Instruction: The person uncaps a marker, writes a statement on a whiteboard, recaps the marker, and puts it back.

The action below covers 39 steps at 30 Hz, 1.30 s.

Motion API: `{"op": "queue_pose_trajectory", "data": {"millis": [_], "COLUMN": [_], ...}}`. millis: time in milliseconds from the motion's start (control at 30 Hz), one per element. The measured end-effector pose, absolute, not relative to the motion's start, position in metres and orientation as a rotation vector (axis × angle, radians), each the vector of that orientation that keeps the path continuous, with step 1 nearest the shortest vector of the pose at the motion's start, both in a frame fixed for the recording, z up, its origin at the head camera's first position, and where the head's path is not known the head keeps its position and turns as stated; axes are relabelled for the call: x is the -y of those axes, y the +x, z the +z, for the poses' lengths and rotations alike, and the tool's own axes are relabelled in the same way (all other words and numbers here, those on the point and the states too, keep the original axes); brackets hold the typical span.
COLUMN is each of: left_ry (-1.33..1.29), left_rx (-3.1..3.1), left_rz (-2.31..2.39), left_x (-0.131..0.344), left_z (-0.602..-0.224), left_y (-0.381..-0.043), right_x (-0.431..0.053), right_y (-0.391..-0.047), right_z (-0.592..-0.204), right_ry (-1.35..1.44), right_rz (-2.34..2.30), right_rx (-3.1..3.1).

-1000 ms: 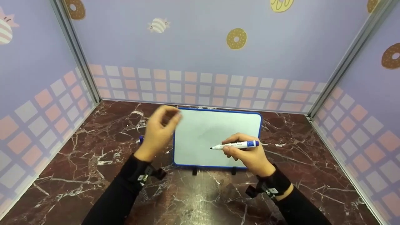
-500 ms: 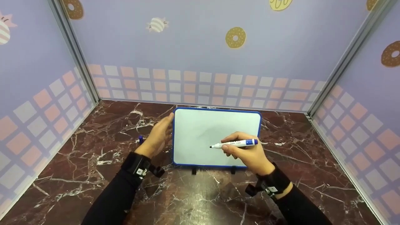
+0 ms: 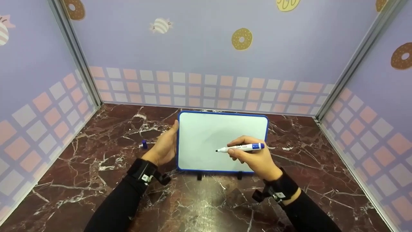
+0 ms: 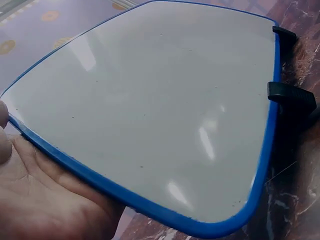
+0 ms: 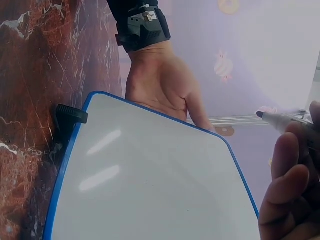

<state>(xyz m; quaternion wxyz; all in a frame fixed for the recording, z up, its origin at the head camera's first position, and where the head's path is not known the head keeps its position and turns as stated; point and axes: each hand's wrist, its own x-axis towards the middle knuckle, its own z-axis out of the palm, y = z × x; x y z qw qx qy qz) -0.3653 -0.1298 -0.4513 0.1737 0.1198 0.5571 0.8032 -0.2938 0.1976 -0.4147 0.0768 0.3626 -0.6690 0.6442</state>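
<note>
A small whiteboard (image 3: 206, 135) with a blue frame leans on black stand feet (image 3: 239, 175), its writing surface blank. My left hand (image 3: 165, 146) holds its left edge, thumb along the frame and the other fingers behind the board, mostly hidden. In the left wrist view, that hand (image 4: 55, 200) lies against the blue rim. Between thumb and fingers, my right hand (image 3: 254, 158) pinches a white marker (image 3: 239, 148) with a blue end. The marker's uncapped dark tip points left and stays off the board in the right wrist view, where its tip (image 5: 267, 119) shows.
A blue marker cap (image 3: 144, 144) stands on the dark red marbled table (image 3: 96, 180), left of my left hand. Lilac patterned panels (image 3: 206, 48) enclose the back and both sides, close behind the board.
My left hand has come down from the board's upper left corner and taken hold of its left edge. The cap is now fully in sight. My right hand keeps the marker almost still.
</note>
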Motion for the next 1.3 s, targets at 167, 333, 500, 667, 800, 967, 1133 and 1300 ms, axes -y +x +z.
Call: {"op": "queue_pose_trajectory", "data": {"millis": [167, 333, 500, 667, 800, 967, 1133, 1300], "left_ry": [0.366, 0.357, 0.381, 0.404, 0.419, 0.433, 0.438, 0.422], "left_rx": [-1.501, -1.447, -1.426, -1.384, -1.372, -1.381, -1.389, -1.385], "left_rz": [2.279, 2.288, 2.288, 2.301, 2.305, 2.295, 2.281, 2.277], "left_x": [0.128, 0.127, 0.124, 0.117, 0.113, 0.112, 0.112, 0.111], "left_z": [-0.456, -0.457, -0.457, -0.459, -0.46, -0.461, -0.46, -0.46], "left_y": [-0.366, -0.364, -0.362, -0.36, -0.358, -0.357, -0.356, -0.357], "right_x": [-0.199, -0.202, -0.205, -0.208, -0.208, -0.207, -0.201, -0.191], "right_y": [-0.296, -0.301, -0.306, -0.308, -0.309, -0.31, -0.312, -0.312], "right_z": [-0.416, -0.417, -0.419, -0.42, -0.421, -0.422, -0.425, -0.429], "right_ry": [1.058, 1.016, 0.967, 0.907, 0.877, 0.899, 0.98, 1.105], "right_rz": [1.935, 1.933, 1.923, 1.946, 1.952, 1.969, 1.927, 1.883], "right_rx": [2.007, 2.021, 2.041, 2.065, 2.067, 2.041, 2.021, 1.99]}}
